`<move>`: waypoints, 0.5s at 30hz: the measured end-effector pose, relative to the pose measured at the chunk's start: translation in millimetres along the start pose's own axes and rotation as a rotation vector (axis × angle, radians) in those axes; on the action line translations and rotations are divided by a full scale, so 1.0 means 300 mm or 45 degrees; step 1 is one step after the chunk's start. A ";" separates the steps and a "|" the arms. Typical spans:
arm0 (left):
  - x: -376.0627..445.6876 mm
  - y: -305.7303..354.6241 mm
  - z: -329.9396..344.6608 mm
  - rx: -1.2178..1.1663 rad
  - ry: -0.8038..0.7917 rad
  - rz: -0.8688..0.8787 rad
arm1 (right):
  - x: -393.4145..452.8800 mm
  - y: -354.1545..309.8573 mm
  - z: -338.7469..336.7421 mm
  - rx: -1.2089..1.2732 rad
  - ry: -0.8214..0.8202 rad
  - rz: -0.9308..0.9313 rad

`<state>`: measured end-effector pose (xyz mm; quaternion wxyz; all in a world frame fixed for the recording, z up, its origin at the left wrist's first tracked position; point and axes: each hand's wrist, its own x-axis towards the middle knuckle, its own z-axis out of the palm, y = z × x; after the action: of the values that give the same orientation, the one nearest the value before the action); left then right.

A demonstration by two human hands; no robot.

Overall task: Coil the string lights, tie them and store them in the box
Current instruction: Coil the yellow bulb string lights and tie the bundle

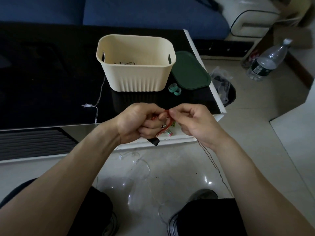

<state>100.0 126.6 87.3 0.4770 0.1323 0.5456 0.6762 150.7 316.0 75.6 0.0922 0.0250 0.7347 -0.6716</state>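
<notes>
Just in front of the cream box (136, 65), nearer the viewer, two bare hands meet over the edge of the black table (42, 74). The left hand (136, 123) is curled into a fist around a small bundle that seems to be coiled string lights (167, 131), mostly hidden inside the grip. The right hand (192, 123) pinches the end of a red tie (166, 113) between thumb and fingertip; the tie arches from that pinch back into the left fist, so it runs roughly side to side between the hands. Judging by this, the tying step is under way. A dark thin wire (213, 160) trails from under the right hand toward the floor. Left of the box, a clear strand with a star light (87, 105) lies loose on the table. Right of the box sit a green lid (190, 72) and two green tape rings (174, 89). Nothing blocks the box's open top, which lies straight ahead of both hands.
</notes>
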 end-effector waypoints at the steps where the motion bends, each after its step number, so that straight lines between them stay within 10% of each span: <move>1: -0.001 -0.001 -0.003 0.024 -0.005 -0.012 | 0.000 0.004 0.004 -0.118 0.048 -0.087; 7: 0.001 -0.013 -0.014 -0.236 -0.044 0.050 | 0.014 0.018 -0.026 -0.468 0.305 -0.285; 15: 0.018 0.010 -0.020 -0.636 0.398 0.417 | -0.003 0.063 -0.008 -0.853 -0.020 0.028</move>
<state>91.6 127.3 86.0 0.2903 -0.0082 0.4013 0.8687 154.4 320.4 57.3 0.1082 -0.0037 0.9136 -0.3919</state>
